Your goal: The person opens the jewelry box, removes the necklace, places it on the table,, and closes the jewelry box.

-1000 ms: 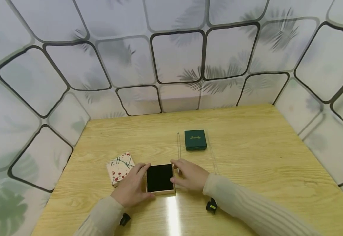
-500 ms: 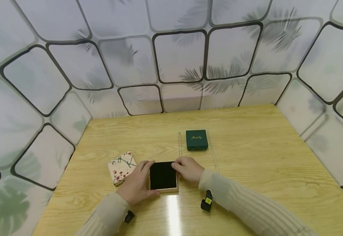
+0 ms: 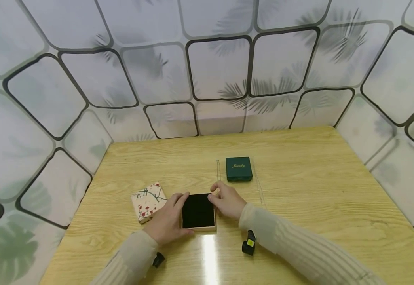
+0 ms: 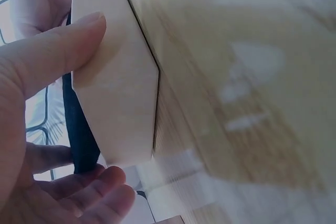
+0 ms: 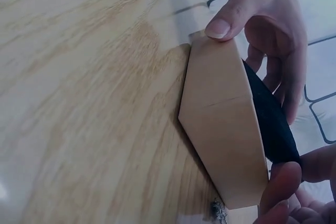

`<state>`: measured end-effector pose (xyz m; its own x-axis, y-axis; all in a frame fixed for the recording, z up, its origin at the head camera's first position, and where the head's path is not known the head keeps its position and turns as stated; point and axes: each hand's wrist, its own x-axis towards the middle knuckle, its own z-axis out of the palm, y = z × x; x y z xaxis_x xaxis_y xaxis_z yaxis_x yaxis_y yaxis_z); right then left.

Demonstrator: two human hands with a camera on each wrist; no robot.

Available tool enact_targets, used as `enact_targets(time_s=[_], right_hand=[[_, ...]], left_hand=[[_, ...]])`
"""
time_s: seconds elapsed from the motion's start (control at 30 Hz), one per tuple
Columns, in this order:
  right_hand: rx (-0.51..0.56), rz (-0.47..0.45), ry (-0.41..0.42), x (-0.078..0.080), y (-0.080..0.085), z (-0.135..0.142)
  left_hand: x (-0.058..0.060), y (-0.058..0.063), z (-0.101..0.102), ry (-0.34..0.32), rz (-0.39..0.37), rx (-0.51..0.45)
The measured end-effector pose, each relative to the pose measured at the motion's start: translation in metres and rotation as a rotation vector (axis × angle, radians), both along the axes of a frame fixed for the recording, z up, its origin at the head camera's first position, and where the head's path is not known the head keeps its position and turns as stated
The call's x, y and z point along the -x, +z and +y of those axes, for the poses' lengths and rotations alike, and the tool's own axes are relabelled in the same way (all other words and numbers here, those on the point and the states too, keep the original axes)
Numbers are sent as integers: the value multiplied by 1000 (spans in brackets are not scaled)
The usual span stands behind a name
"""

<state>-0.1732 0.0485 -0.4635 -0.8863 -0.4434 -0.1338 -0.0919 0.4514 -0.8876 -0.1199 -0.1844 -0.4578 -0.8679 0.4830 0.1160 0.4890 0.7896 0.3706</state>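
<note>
A small beige open box (image 3: 203, 229) lies on the table with a black pad (image 3: 198, 210) in it. My left hand (image 3: 168, 222) grips the box from the left, thumb on the near wall (image 4: 113, 72) and fingers by the far side. At the far right corner, my right hand (image 3: 229, 202) pinches the black pad's edge between thumb and forefinger. In the right wrist view the pad (image 5: 270, 121) stands partly above the box rim. Beside my left hand lies a floral-patterned lid (image 3: 148, 202), partly covered by that hand.
Behind the hands stands a dark green box (image 3: 239, 169) with gold lettering. A thin chain (image 3: 218, 170) lies to its left, and another fine chain (image 3: 259, 185) to its right. A patterned curtain (image 3: 217, 71) surrounds the wooden table (image 3: 317, 190).
My right hand has gone from lying at the box's right wall to pinching the black pad's corner. The left hand keeps its grip on the box.
</note>
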Motion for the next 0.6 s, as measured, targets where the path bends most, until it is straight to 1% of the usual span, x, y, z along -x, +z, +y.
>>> enact_targets(time_s=[0.2,0.37,0.6], right_hand=[[-84,116,21,0,-2,-1],[-151,183,41,1,-5,0],[-281,330,129,-1,-5,7]], left_hand=[[0,-1,0,-15,-23,34],[1,-1,0,-31,-39,54],[-1,0,-1,-50,-76,99]])
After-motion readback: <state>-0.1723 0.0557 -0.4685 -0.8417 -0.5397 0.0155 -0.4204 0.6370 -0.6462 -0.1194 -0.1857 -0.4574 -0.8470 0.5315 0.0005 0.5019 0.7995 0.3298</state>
